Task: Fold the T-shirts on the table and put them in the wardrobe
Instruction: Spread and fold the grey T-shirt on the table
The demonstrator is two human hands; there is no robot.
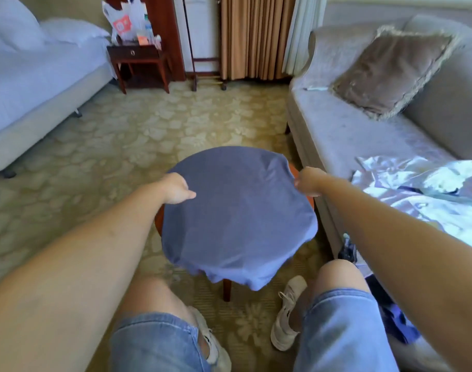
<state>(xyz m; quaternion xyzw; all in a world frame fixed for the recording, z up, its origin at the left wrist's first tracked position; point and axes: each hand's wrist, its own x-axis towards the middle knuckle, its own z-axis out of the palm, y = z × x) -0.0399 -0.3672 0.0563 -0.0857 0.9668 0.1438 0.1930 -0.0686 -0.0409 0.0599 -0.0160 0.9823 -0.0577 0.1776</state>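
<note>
Round table (158,220) under T-shirt (237,210), lengthwise near-to-far

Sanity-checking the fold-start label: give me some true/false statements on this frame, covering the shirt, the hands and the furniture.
1. The blue T-shirt lies spread over the round wooden table. True.
2. Only the left hand holds the shirt. False: the right hand grips the opposite edge too.
3. A dark wooden nightstand stands beside the white bed. True.
4. The fringed brown cushion lies on the bed. False: it rests on the grey sofa.
</note>
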